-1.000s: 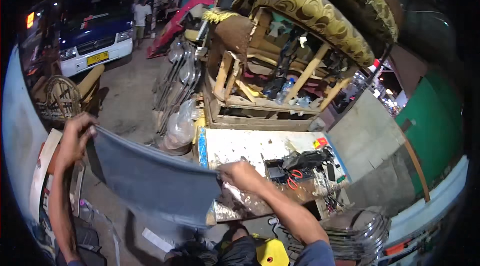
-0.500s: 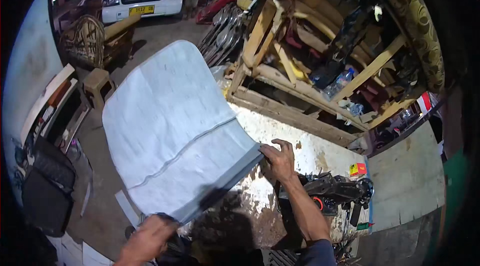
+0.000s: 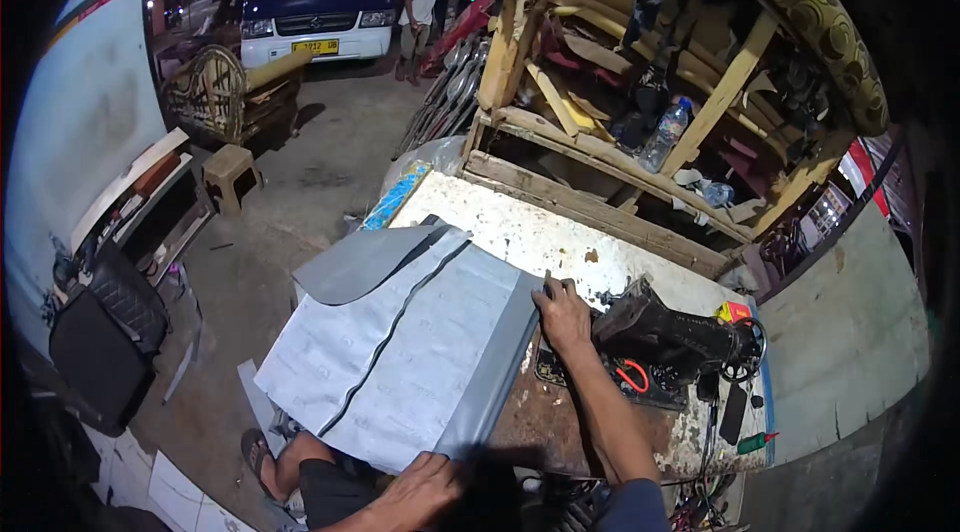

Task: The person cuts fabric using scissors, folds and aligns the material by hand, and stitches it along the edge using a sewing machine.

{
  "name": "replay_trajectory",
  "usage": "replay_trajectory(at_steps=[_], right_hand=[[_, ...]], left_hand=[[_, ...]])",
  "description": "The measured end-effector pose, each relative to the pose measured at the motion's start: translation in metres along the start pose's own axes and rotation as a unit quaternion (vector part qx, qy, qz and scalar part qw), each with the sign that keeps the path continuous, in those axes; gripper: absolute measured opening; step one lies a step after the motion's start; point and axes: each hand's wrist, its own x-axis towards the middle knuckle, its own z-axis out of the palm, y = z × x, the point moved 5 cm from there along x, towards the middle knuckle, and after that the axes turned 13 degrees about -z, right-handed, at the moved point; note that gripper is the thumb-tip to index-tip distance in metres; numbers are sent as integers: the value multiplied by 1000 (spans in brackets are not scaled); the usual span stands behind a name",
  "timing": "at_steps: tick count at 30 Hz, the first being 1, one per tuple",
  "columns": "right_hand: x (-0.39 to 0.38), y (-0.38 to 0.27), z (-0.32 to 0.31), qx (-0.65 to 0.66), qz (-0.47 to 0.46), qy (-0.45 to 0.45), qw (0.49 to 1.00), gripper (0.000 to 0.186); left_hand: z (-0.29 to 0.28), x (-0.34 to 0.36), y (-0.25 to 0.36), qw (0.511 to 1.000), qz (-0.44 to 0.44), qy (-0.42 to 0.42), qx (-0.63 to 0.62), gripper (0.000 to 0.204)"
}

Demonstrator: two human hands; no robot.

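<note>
Pale blue wall (image 3: 95, 127), grey floor (image 3: 345, 147) (small stool (image 3: 229, 164) there)

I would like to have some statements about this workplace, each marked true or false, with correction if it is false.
1. The right hand touches the edge of the flexible grey-and-white sheet. True.
2. The black metal sewing machine is to the left of the sheet. False: it is to the right.
3. The left hand is away from the sheet. False: it touches the near edge.
4. A far part of the sheet is folded over, showing smooth grey material. True.
5. The small brown four-legged stool is on the tabletop. False: it stands on the grey floor.
</note>
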Motion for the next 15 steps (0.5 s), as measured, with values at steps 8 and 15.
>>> replay_trajectory(at_steps=[8, 15], right_hand=[[-6, -15, 2, 26, 77, -37, 996, 32], [-26, -6, 0, 49, 137, -60, 988, 39]], left_hand=[[-8, 16, 5, 994, 2, -88, 68, 31], [-52, 184, -37, 985, 7, -91, -149, 18]])
